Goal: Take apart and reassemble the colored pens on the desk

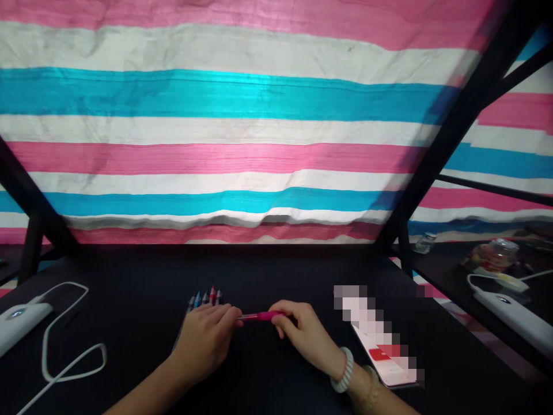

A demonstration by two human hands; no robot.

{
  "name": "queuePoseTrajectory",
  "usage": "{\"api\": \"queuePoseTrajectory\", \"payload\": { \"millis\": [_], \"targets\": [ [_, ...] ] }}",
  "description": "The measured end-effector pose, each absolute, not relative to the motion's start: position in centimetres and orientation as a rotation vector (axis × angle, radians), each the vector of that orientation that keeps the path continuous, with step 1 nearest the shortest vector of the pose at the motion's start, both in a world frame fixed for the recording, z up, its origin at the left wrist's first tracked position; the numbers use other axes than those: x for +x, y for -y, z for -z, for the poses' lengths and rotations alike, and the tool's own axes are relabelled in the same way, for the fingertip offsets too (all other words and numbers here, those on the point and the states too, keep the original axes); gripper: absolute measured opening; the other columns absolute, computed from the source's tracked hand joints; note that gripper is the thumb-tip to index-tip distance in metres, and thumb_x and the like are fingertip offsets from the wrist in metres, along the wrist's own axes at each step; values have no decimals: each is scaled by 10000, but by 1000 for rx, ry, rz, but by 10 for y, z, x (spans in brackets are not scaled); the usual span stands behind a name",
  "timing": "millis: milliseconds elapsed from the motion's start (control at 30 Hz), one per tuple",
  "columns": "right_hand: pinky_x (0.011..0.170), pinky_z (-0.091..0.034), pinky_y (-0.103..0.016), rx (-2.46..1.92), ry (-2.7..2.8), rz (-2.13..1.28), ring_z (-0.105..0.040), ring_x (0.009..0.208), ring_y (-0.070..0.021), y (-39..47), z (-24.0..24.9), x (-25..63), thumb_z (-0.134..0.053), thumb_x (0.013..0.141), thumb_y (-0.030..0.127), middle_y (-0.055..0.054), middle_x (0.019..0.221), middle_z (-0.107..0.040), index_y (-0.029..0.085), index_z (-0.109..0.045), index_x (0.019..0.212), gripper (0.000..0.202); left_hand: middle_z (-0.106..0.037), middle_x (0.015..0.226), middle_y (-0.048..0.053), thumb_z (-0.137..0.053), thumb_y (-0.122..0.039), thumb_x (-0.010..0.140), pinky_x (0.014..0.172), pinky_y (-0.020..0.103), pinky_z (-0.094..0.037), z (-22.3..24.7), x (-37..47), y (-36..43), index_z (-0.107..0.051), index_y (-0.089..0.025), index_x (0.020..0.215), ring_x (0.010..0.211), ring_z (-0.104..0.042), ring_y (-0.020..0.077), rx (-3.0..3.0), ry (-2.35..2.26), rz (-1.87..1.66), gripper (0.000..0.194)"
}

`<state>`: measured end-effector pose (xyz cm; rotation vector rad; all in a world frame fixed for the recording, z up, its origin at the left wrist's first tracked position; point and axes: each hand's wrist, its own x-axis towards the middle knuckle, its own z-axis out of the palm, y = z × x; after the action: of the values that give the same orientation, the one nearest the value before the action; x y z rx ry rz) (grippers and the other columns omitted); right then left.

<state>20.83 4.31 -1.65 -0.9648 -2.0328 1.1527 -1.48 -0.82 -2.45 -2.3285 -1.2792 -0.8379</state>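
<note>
A pink pen (261, 316) with a clear section lies level between my two hands, above the black table. My left hand (206, 340) is closed with its fingertips on the clear end. On the pink end, my right hand (302, 331) pinches with thumb and fingers; that tip is hidden in the grip. Just beyond my left hand, several pens (212, 294) lie side by side, their tips pointing away from me. Their colours include blue, red and dark grey, and their lower parts are mostly covered by my left hand.
A phone (389, 369), partly pixelated, lies right of my right wrist. At left are a white device (21, 323) and its looping cable (45, 346). Black frame bars (425, 184) slant up at both sides before a striped sheet (242, 155). Jars (496, 253) stand on the right.
</note>
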Motion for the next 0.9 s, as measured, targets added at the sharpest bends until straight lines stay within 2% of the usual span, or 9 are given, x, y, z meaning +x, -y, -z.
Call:
{"api": "queuePoseTrajectory", "payload": {
  "millis": [67,167,300,367,533,900],
  "targets": [
    [527,-349,-215,-973,1994,-1106,-491,531,-102,-41,15,208,-540,889,212,22,594,-598,171,-716,865,182,-648,659,-9,-407,-208,965,520,280,-413,25,-15,8,-574,-199,867,528,-604,158,-2329,1312,854,194],
    [544,-396,-217,-958,1913,-1259,-555,575,-117,-43,15,207,-586,863,261,-13,669,-668,159,-698,949,175,-658,687,4,-426,-215,960,559,270,-436,23,-17,8,-590,-197,889,579,-621,158,-2280,1306,907,179],
    [416,-333,-194,-976,1794,-1530,-490,447,-93,-50,19,207,-483,913,465,-35,579,-637,119,-657,804,402,-659,705,13,-458,-209,951,581,270,-441,19,-19,9,-603,-194,938,614,-625,164,-2208,1265,939,146],
    [398,-323,-187,-990,1755,-1546,-478,428,-85,-51,21,207,-493,899,504,-32,554,-626,122,-640,741,438,-652,698,9,-462,-205,949,577,270,-436,19,-19,9,-605,-194,943,605,-619,163,-2227,1273,907,144],
    [406,-372,-194,-959,1712,-1474,-524,459,-98,-47,18,206,-563,859,483,-53,597,-671,125,-676,741,394,-642,687,5,-433,-175,947,553,277,-428,24,-19,8,-602,-193,929,571,-607,164,-2263,1327,907,171],
    [393,-399,-189,-947,1729,-1409,-539,445,-98,-43,24,205,-563,871,412,-63,616,-702,124,-704,719,355,-655,696,5,-406,-157,932,561,283,-411,29,-21,9,-591,-200,868,577,-611,170,-2327,1436,892,200]
  ]
}}
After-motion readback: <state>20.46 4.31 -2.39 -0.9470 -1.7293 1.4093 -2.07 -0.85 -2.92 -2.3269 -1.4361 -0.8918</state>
